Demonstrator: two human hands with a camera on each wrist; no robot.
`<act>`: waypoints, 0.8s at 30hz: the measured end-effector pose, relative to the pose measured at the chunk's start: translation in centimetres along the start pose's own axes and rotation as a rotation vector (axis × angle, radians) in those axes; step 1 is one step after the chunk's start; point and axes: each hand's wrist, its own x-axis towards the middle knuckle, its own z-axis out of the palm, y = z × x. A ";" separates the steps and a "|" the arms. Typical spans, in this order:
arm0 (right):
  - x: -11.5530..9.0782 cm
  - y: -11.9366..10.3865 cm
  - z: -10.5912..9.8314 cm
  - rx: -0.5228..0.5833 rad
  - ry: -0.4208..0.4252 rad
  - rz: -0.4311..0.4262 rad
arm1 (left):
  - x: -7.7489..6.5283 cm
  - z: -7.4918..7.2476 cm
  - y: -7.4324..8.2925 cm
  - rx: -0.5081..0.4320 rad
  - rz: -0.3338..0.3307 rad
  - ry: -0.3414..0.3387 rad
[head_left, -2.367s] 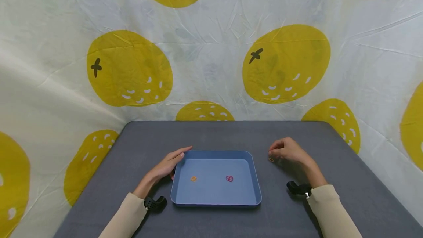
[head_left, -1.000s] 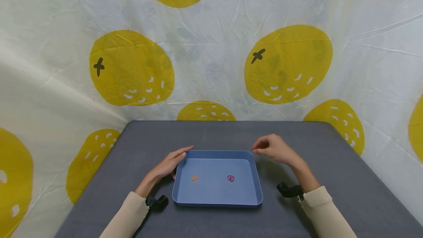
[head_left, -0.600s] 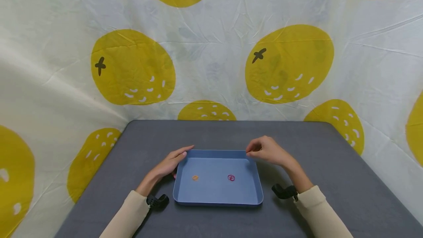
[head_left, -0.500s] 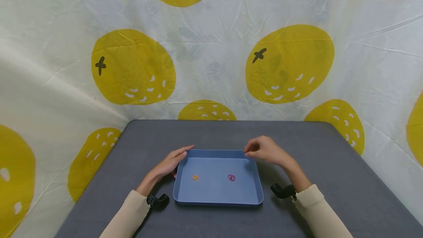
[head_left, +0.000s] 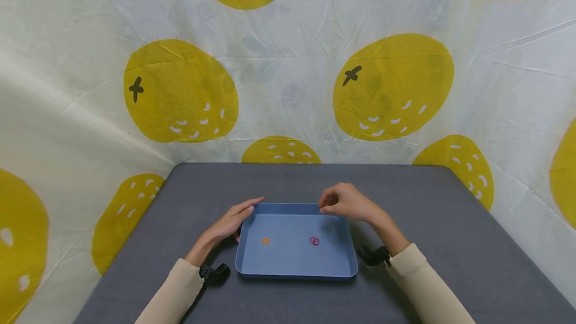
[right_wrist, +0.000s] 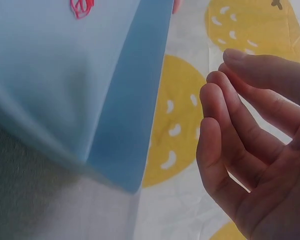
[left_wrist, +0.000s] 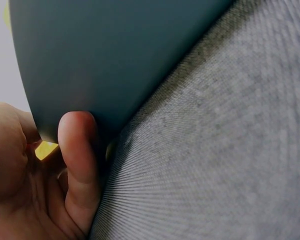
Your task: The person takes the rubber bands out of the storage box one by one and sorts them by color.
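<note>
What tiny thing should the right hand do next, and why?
Maybe lower the right hand a little into the blue tray. It's in a pinching shape above the far side, but I can't tell whether it holds anything. An orange rubber band and a red rubber band lie inside, and the left hand rests against the tray.

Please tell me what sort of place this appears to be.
Probably a staged indoor tabletop workspace, perhaps a small recording booth: a yellow-patterned curtain hangs behind and beside a gray table, and a blue tray sits on it before the person.
</note>
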 end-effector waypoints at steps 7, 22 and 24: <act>1.1 -1.0 0.8 -0.013 -0.036 -0.010 | 0.1 0.0 -0.1 0.002 -0.002 -0.003; 3.7 -2.9 2.5 0.003 -0.119 -0.071 | 0.2 0.1 -0.3 -0.011 0.002 0.002; 4.2 -3.1 2.9 -0.002 -0.131 -0.083 | 0.2 0.1 -0.3 -0.009 0.000 0.004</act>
